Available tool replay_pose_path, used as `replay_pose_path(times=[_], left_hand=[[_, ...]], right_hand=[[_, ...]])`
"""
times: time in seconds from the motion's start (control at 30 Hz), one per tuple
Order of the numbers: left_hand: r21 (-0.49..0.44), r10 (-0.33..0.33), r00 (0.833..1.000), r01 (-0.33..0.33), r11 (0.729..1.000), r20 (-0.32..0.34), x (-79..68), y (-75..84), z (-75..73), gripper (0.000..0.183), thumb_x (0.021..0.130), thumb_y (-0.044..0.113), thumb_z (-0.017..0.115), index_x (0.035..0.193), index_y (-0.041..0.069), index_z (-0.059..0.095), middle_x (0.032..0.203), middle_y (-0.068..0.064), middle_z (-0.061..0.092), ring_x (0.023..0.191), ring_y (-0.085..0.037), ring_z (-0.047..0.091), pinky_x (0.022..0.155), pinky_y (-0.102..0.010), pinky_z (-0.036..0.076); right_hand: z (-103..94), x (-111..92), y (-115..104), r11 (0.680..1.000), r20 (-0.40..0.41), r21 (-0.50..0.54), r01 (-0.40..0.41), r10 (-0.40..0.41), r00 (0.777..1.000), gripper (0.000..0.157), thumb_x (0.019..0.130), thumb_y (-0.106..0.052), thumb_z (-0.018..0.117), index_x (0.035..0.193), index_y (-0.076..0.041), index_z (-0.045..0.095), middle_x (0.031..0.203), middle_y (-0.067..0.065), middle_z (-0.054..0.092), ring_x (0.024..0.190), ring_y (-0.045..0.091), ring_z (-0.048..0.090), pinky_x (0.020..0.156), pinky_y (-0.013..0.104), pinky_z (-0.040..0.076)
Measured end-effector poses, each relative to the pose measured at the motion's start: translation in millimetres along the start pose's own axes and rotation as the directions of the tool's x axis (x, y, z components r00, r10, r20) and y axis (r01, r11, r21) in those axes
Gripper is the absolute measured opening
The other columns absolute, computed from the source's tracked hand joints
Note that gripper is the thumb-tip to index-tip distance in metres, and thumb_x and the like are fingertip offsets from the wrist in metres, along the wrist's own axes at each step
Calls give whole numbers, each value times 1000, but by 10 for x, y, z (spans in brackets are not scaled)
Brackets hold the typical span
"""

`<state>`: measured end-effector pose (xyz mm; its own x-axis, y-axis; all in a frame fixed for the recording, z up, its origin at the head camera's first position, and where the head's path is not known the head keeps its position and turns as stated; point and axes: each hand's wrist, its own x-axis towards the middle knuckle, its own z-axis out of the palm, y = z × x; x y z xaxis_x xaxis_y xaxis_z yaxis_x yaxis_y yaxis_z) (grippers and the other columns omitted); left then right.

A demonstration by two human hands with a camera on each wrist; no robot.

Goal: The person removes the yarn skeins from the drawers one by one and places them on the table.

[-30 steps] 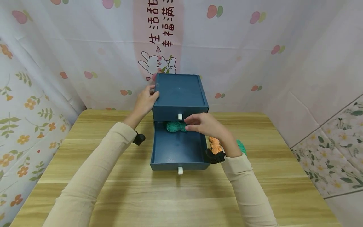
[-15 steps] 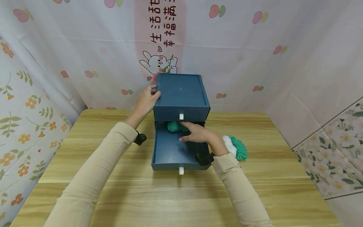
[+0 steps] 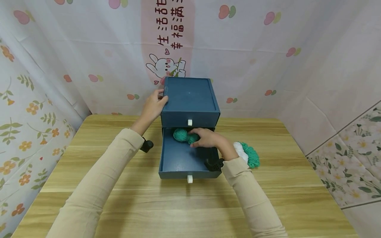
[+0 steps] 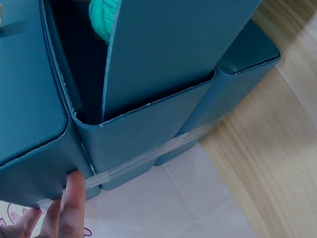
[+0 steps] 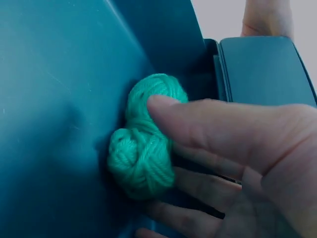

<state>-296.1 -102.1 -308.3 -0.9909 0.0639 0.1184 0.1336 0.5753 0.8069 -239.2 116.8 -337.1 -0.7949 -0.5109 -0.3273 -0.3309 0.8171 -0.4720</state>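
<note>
A blue plastic drawer unit stands at the back of the table, its lower drawer pulled out. My left hand steadies the unit's left side, with the thumb at the top edge; in the left wrist view its fingers lie against the side wall. Inside the drawer, toward the back, is a skein of green yarn, narrow in the middle. My right hand grips its right end, thumb over the near face and fingers behind. The thumb partly covers the yarn in the right wrist view.
White yarn and another green skein lie on the wooden table right of the unit. The upper drawer, with a white pull tab, is closed above the open one. A patterned curtain hangs behind.
My right hand has moved left and down into the drawer and taken hold of the green skein, which has shifted slightly forward. My left hand stays at the unit.
</note>
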Motion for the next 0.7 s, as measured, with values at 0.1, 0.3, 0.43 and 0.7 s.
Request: replay_pose_path(times=[0.1,0.3,0.43,0.7], left_hand=[[1,-4,1000,4,1000,3,-3,5,-1,55,94,32,39,143,8,33,132,-16,52,114,-30,52,97,-45,41],[1,-3,1000,3,1000,3,-2,11,0,55,94,33,39,143,9,33,132,-16,52,115,-29,53,97,-45,42],[7,-7,1000,7,1000,7,-3,8,-5,55,95,33,39,144,9,32,132,-16,52,115,-29,52,95,-45,43],[23,-15,1000,15,1000,14,-5,5,-8,55,95,34,39,144,10,32,133,-15,51,115,-29,52,96,-45,42]], right_hand=[[-1,18,9,1000,-5,-2,2,-2,1000,57,87,-22,63,138,-5,42,143,18,41,130,33,39,105,45,34],[3,86,37,999,-20,-30,-13,13,1000,61,89,-24,61,141,-2,37,143,18,41,132,33,38,107,44,33],[16,129,50,1000,-38,-29,-4,3,999,57,89,-25,61,136,2,43,136,19,49,126,32,45,103,43,37],[79,191,122,999,-62,47,-4,7,998,56,86,-26,65,131,3,48,124,19,56,112,30,53,93,40,44]])
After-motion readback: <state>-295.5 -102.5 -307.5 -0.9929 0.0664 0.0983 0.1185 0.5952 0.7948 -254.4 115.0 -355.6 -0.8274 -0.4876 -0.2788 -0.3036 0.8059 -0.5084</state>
